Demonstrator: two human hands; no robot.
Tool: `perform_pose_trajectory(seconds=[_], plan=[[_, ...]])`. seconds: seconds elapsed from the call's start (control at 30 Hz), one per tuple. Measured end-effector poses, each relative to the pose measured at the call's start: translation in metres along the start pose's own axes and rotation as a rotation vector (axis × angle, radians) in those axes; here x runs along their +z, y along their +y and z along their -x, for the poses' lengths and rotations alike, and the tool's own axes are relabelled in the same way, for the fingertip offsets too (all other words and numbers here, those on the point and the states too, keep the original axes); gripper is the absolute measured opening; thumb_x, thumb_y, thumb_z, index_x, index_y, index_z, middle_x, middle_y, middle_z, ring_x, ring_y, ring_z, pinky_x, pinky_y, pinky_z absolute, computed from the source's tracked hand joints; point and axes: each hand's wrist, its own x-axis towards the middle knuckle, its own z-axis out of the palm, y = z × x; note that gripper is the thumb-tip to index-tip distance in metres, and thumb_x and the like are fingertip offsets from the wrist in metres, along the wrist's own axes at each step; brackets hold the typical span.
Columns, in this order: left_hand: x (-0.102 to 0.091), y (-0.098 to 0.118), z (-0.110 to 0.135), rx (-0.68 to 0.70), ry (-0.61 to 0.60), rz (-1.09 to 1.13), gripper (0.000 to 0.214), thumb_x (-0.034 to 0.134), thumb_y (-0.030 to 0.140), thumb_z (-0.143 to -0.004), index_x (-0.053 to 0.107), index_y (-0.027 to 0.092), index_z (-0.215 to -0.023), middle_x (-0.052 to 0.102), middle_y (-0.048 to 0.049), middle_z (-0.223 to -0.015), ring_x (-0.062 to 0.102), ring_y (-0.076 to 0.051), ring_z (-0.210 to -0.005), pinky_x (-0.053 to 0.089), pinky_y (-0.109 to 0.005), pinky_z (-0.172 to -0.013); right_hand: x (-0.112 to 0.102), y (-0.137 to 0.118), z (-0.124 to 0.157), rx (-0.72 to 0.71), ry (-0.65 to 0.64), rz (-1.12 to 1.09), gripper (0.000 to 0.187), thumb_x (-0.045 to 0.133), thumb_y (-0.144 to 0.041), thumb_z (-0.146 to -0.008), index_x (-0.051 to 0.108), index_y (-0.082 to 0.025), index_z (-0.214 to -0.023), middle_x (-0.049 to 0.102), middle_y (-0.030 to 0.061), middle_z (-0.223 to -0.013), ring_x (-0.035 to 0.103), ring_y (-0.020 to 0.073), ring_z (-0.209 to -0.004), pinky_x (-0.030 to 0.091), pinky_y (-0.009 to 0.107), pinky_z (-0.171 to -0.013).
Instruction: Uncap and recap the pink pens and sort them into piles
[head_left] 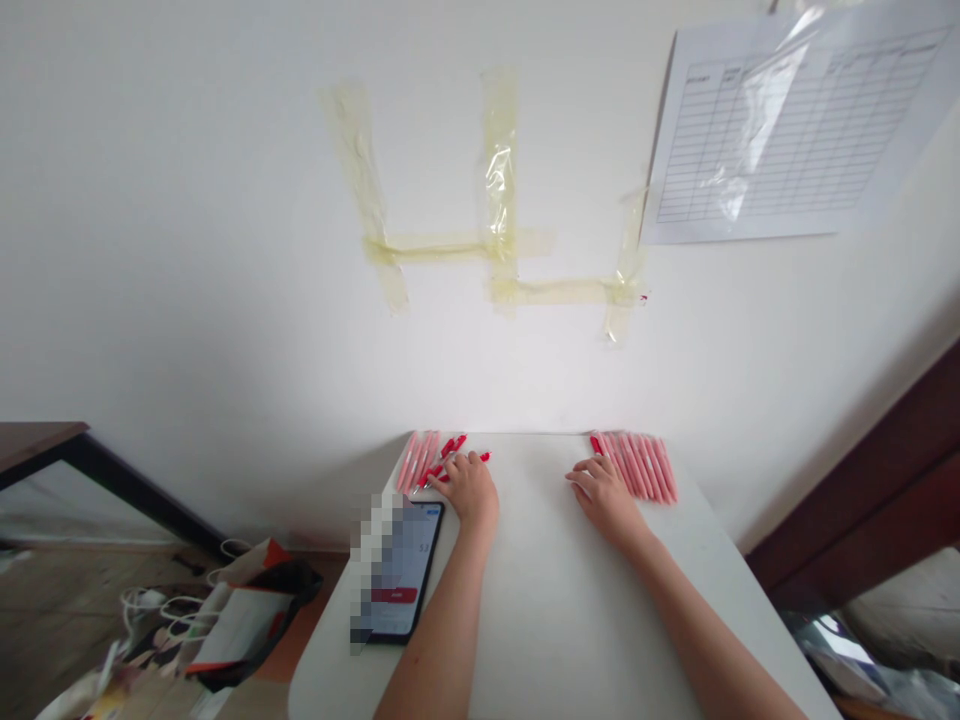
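On a small white table point(547, 600) lie two groups of red and pink pens. My left hand point(471, 485) rests at the left group of pens point(420, 458), fingers curled over a few red ones near the table's far edge. My right hand point(602, 490) lies by the right row of pens point(641, 465), fingers bent and touching the nearest pen. Whether either hand grips a pen is unclear. A phone point(409, 570) with a lit screen lies at the table's left edge beside my left forearm.
The table stands against a white wall with strips of yellowed tape point(499, 200) and a printed chart point(787, 130) in a plastic sleeve. Bags and cables point(225, 620) lie on the floor at left. A dark wooden edge point(862, 500) runs along the right.
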Motion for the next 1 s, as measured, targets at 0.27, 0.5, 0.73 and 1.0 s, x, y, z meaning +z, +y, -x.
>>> perform_pose_trajectory(seconds=[0.27, 0.5, 0.73, 1.0], plan=[[-0.009, 0.002, 0.001, 0.019, -0.028, 0.045, 0.037, 0.038, 0.009, -0.090, 0.067, 0.026, -0.106, 0.062, -0.0103, -0.113, 0.049, -0.030, -0.117, 0.023, -0.069, -0.108, -0.002, -0.001, -0.001, -0.003, -0.019, -0.031, 0.027, 0.047, -0.020, -0.094, 0.070, -0.024, -0.107, 0.067, 0.0082, -0.106, 0.053, 0.0262, -0.108, 0.050, 0.046, -0.093], [-0.008, 0.004, 0.003, 0.179, -0.025, 0.250, 0.046, 0.039, 0.004, -0.088, 0.059, 0.031, -0.120, 0.063, -0.0048, -0.109, 0.056, -0.023, -0.106, 0.012, -0.069, -0.112, -0.004, -0.002, -0.001, 0.002, 0.000, -0.058, 0.026, 0.047, -0.020, -0.095, 0.070, -0.023, -0.108, 0.068, 0.0086, -0.105, 0.054, 0.0258, -0.107, 0.050, 0.046, -0.093], [-0.009, 0.013, 0.013, 0.403, -0.094, 0.502, 0.031, 0.049, 0.018, -0.093, 0.064, 0.036, -0.113, 0.068, 0.0006, -0.104, 0.056, -0.020, -0.106, 0.009, -0.067, -0.115, -0.001, -0.002, -0.001, 0.007, 0.062, -0.099, 0.028, 0.047, -0.023, -0.096, 0.066, -0.025, -0.116, 0.066, 0.0087, -0.107, 0.055, 0.0250, -0.106, 0.052, 0.044, -0.091], [-0.011, 0.027, 0.029, 0.588, -0.189, 0.640, 0.025, 0.065, 0.025, -0.086, 0.069, 0.041, -0.105, 0.072, 0.0047, -0.101, 0.056, -0.019, -0.106, -0.004, -0.069, -0.115, 0.004, -0.001, 0.000, 0.001, 0.097, -0.097, 0.032, 0.052, -0.034, -0.096, 0.061, -0.026, -0.125, 0.067, 0.0077, -0.108, 0.057, 0.0249, -0.106, 0.051, 0.043, -0.093]])
